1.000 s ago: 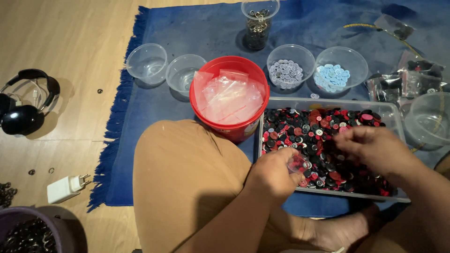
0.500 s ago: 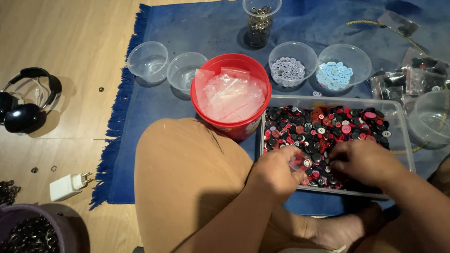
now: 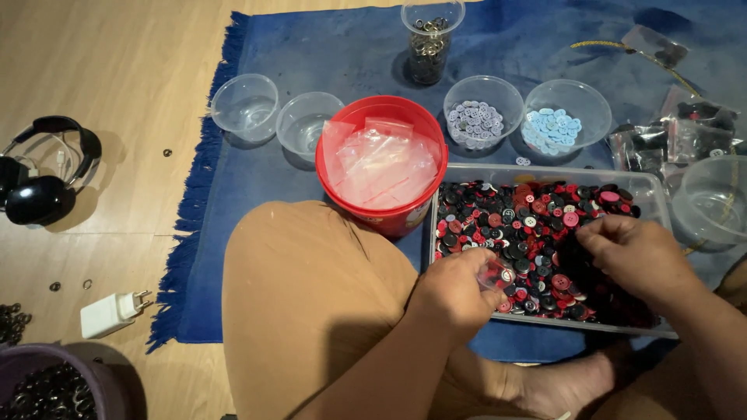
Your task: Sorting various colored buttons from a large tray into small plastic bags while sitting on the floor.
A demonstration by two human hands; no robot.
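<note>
Tray (image 3: 654, 204) partly hidden by both hands; buttons (image 3: 537, 222) uncountable. Left hand (image 3: 455, 288) pinches small clear bag (image 3: 495, 274); right hand (image 3: 634, 253) fingers curled, grasp unclear. Five clear bowls.

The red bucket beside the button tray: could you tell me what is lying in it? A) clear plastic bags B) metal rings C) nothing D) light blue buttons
A: the red bucket is filled to near its rim with crumpled clear plastic bags, while the light blue buttons sit in a separate clear bowl behind the tray.
</note>
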